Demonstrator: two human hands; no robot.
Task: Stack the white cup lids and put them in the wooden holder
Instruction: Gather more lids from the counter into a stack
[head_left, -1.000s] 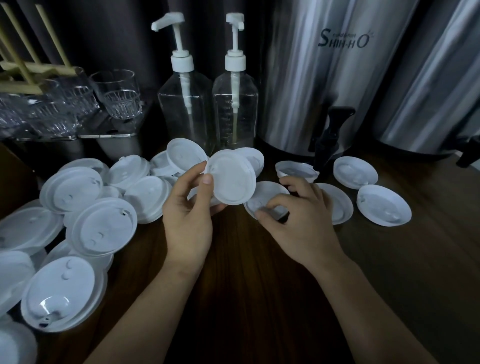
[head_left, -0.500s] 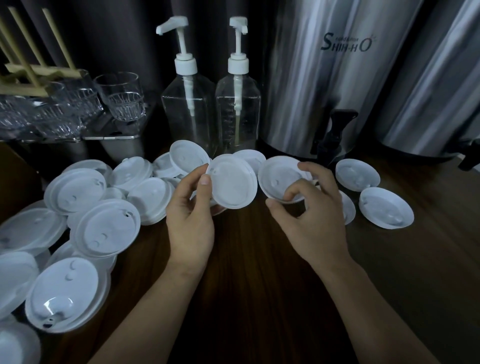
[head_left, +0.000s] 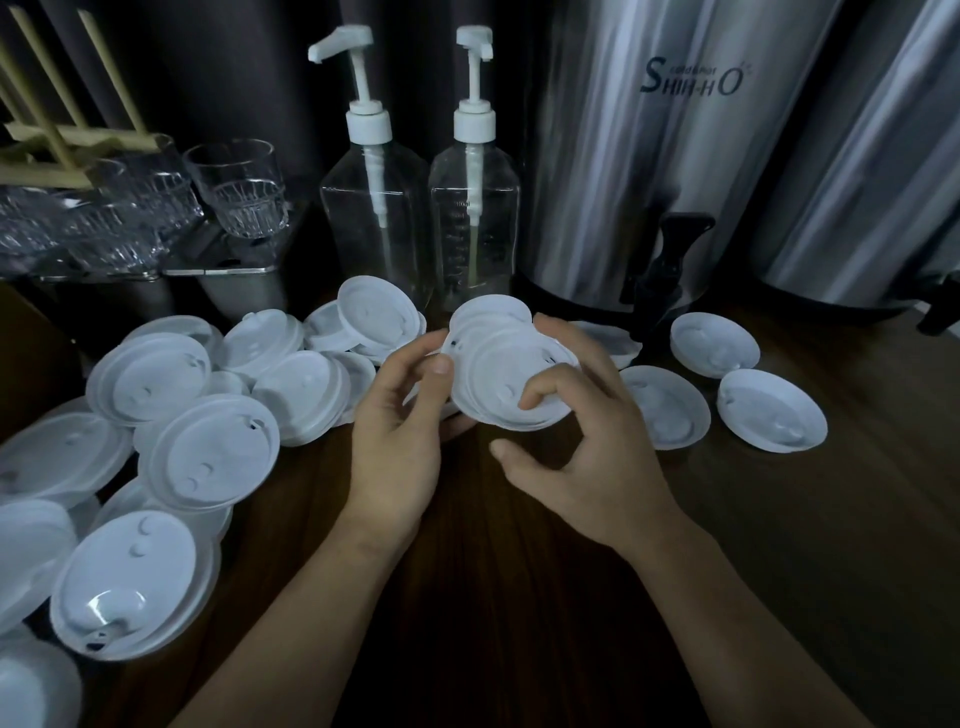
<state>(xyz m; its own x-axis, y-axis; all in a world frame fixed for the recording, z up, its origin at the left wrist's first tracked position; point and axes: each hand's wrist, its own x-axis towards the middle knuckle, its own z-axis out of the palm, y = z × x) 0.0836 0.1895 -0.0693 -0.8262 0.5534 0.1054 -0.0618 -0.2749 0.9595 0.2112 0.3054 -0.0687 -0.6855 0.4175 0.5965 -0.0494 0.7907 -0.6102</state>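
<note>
The white lids (head_left: 498, 358) have come together, overlapping, pinched by left hand (head_left: 400, 447) and right hand (head_left: 597, 457) fingers (head_left: 550, 382).

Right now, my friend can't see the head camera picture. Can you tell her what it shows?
A left hand and a right hand hold a small stack of white lids together above a dark wooden table. More loose lids lie scattered on both sides, mostly left. Behind stand two pump bottles, glasses, steel urns and a wooden holder.
</note>
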